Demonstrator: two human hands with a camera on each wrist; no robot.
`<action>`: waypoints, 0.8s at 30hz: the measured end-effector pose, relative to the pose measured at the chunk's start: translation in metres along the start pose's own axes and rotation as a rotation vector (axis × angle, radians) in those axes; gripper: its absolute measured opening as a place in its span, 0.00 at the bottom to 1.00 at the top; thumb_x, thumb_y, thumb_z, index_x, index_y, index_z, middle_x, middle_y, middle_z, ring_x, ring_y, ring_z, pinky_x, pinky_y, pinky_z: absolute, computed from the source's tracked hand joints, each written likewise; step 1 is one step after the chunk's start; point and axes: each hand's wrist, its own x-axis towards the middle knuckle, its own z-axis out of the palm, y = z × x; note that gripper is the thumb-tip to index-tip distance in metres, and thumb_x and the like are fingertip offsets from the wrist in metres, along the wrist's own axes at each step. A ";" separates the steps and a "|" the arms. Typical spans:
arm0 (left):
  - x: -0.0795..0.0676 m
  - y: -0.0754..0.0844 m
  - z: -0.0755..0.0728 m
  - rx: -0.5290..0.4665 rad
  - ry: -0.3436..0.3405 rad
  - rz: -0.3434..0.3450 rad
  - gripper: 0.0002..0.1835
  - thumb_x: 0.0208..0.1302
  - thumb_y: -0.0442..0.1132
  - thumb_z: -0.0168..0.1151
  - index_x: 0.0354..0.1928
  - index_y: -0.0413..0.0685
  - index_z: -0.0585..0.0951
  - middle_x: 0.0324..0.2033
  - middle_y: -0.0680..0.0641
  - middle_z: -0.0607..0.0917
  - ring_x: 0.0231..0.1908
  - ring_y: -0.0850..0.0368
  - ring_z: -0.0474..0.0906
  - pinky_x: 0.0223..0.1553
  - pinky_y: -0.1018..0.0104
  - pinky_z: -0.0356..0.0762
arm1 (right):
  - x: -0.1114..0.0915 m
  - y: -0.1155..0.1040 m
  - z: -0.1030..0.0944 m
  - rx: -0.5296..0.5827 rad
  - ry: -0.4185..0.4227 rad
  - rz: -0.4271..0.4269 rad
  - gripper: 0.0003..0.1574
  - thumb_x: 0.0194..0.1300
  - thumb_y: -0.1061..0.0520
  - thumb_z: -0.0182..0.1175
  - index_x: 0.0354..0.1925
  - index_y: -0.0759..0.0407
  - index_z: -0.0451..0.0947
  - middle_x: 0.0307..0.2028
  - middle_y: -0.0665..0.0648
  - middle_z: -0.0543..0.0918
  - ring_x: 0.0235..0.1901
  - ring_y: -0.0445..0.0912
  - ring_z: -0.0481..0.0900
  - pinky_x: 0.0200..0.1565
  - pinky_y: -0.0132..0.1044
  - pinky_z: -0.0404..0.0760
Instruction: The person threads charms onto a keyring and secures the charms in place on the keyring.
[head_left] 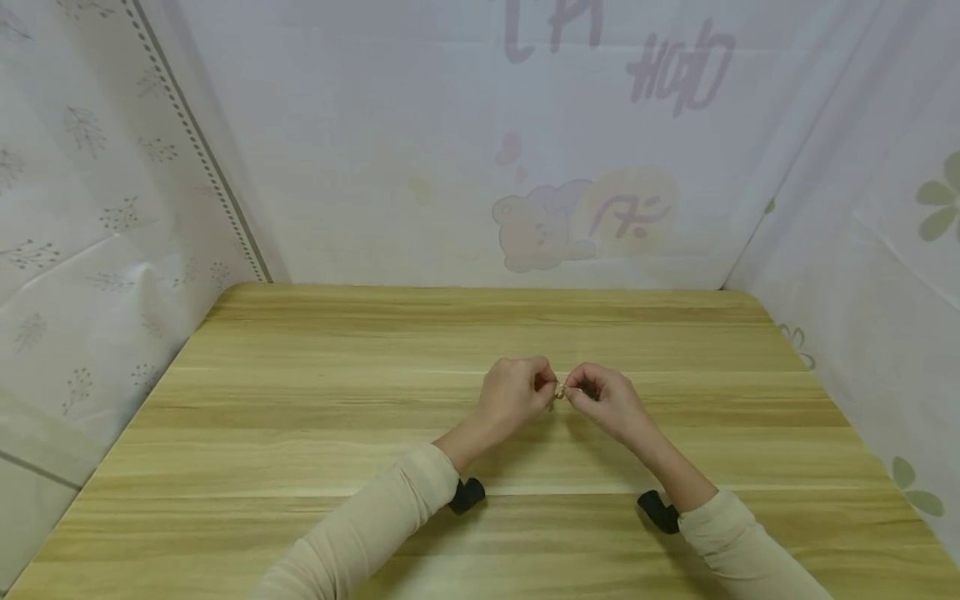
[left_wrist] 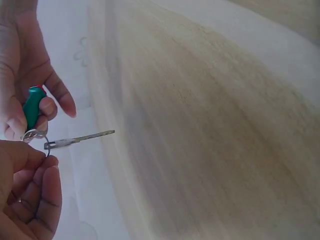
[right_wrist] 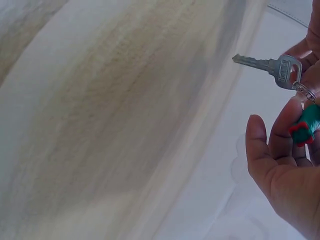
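Observation:
My left hand pinches a thin metal key ring between thumb and forefinger. From the ring a silver key hangs, its toothed blade pointing away from both hands. In the right wrist view a short chain links the key to a small green charm with red at its end. My right hand grips that charm with thumb and curled fingers, close beside the left. Only a small glint of the keychain shows between the fingertips in the head view.
Both hands are above a wood-grain table. Printed white cloth hangs behind and on both sides of it. Black wrist-worn pieces stick out from the sleeves.

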 end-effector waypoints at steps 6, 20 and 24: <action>-0.001 0.000 0.000 -0.040 -0.046 -0.053 0.04 0.55 0.31 0.63 0.26 0.48 0.82 0.21 0.53 0.84 0.18 0.69 0.72 0.25 0.74 0.75 | 0.000 0.001 -0.001 -0.009 -0.008 0.003 0.02 0.62 0.64 0.59 0.32 0.64 0.76 0.26 0.54 0.76 0.23 0.39 0.67 0.25 0.28 0.68; -0.001 0.003 -0.001 0.234 -0.001 0.167 0.02 0.58 0.37 0.66 0.29 0.52 0.82 0.25 0.56 0.86 0.27 0.64 0.82 0.55 0.38 0.67 | -0.002 -0.015 -0.002 -0.031 -0.015 0.000 0.02 0.62 0.68 0.56 0.32 0.67 0.75 0.27 0.58 0.78 0.21 0.36 0.64 0.23 0.28 0.65; -0.001 0.002 -0.001 0.147 -0.005 0.100 0.03 0.57 0.36 0.66 0.27 0.51 0.83 0.22 0.56 0.85 0.23 0.66 0.80 0.55 0.37 0.67 | -0.007 -0.032 -0.005 -0.021 -0.027 0.013 0.02 0.62 0.69 0.55 0.32 0.71 0.74 0.28 0.60 0.78 0.21 0.37 0.65 0.24 0.28 0.66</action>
